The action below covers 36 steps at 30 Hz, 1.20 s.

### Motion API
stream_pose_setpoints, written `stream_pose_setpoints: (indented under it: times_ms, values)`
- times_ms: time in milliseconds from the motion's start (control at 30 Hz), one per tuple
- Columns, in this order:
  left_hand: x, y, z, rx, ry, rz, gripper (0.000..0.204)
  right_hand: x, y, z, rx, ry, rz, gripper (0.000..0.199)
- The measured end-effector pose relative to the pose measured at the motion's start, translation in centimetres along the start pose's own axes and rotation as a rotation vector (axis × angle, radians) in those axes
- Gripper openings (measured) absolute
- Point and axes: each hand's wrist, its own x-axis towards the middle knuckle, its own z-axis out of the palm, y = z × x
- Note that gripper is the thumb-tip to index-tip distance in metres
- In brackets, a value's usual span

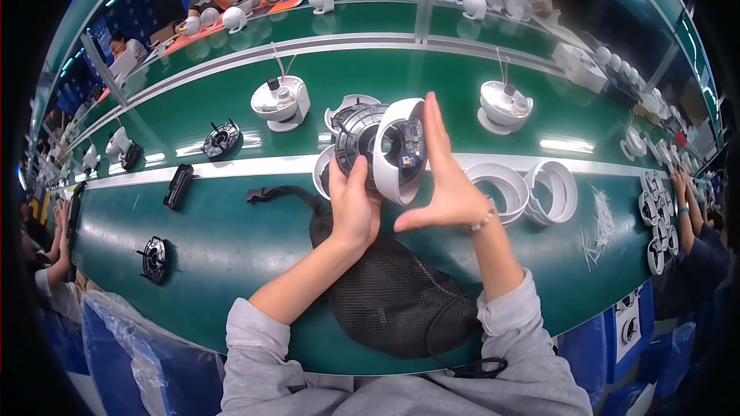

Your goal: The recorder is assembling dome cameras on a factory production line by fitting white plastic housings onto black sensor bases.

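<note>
My left hand is closed around a round black ribbed housing, holding it above the bench. A white ring sits upright at the housing's right side, with a dark part carrying a small circuit board inside it. On the right of the ring, my right hand has its fingers stretched upward and thumb spread, the fingers against or very close to that part's edge. Another white ring and a white shell are partly hidden behind what I hold.
A black mesh bag lies under my forearms. White rings and thin white strips are at right; black parts at left. White domed units with wires stand on the far green strip. Co-workers' hands appear at both sides.
</note>
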Motion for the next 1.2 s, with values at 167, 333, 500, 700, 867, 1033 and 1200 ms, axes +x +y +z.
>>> stream_pose_setpoints:
  times_ms: [167,333,500,700,867,1033,1200]
  values:
    - [-0.5,0.8,0.1,0.043,-0.105,0.069,0.036,0.5,-0.2,-0.5,0.064,0.118,0.077,0.124]
    - [0.7,1.6,-1.1,0.15,-0.218,0.307,0.046,0.1,-0.3,-2.1,0.661,0.297,0.235,0.115]
    - [-0.3,3.2,-2.6,0.292,-0.448,-0.045,0.076,1.1,-2.2,1.9,0.607,0.254,0.454,0.107]
    - [1.2,5.8,-2.4,-0.31,-0.528,-0.364,0.071,1.4,-3.8,3.0,0.022,0.222,0.195,0.111]
    - [2.0,6.0,-3.0,-0.329,-0.492,-0.495,0.073,1.9,-4.6,3.0,-0.159,0.181,0.111,0.112]
    - [2.9,6.4,-4.2,-0.357,-0.471,-0.51,0.058,2.4,-4.4,2.9,-0.274,0.19,0.008,0.113]
    - [3.0,8.3,-4.7,-0.379,-0.555,-0.496,0.063,2.6,-5.0,1.6,0.636,0.309,0.339,0.098]
